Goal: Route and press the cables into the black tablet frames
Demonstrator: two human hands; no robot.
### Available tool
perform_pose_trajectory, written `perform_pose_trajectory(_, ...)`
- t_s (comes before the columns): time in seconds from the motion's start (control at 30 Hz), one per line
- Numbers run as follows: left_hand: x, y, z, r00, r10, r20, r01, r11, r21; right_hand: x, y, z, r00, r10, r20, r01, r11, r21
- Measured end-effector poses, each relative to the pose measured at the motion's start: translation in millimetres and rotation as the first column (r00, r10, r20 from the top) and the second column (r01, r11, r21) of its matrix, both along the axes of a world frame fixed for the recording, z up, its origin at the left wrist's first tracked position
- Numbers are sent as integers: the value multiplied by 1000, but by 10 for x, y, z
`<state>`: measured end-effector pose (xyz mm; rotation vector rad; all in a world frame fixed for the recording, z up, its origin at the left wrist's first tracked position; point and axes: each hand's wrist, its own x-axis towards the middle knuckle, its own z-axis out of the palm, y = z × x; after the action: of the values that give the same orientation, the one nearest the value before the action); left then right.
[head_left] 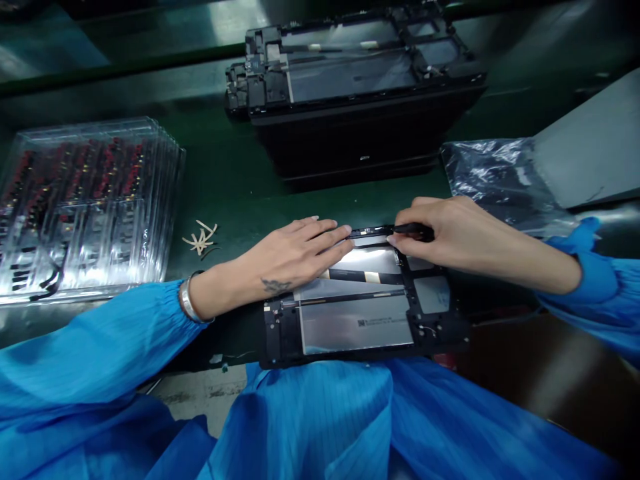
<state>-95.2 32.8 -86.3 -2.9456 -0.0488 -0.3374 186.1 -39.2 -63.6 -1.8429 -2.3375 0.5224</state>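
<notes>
An opened tablet (357, 327) lies in front of me at the table's near edge, its silver battery and dark frame exposed. My left hand (307, 250) rests flat over its upper left part, fingers stretched along the far edge and touching it. At that edge, my right hand (425, 230) pinches a slim black tool (414, 231), whose exact kind I cannot make out. The tool's tip meets the narrow black strip (370, 231) along the tablet's far rim. Part of the tablet is hidden under my left hand.
Beyond my hands stands a tall stack of similar opened tablets (350, 73). Clear plastic trays (90, 207) holding small parts are piled at the left. Thin pale strips (201, 239) lie beside them. A clear plastic bag (495, 177) and a grey panel (595, 140) are at the right.
</notes>
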Motion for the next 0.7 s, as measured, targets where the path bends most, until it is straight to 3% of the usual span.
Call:
perform_pose_trajectory(0.33,70,-18,31,999,-24,21,23,998,59,0,3,-42,999,28,37,-29,999,22)
perform_pose_trajectory(0.5,304,-106,168,988,97,-117,-93,995,41,24,25,-44,997,68,30,-70,996,59)
perform_pose_trajectory(0.6,416,-156,211,975,149,-165,-145,989,35,5,-104,72,994,77,-79,-50,953,300)
perform_pose_trajectory(0.67,455,-168,216,977,136,-163,-135,991,18,-88,-315,160,969,36,-243,99,847,522)
perform_pose_trajectory(0.7,467,-164,215,978,125,-166,-125,992,10,-161,-451,177,939,10,-344,198,802,563)
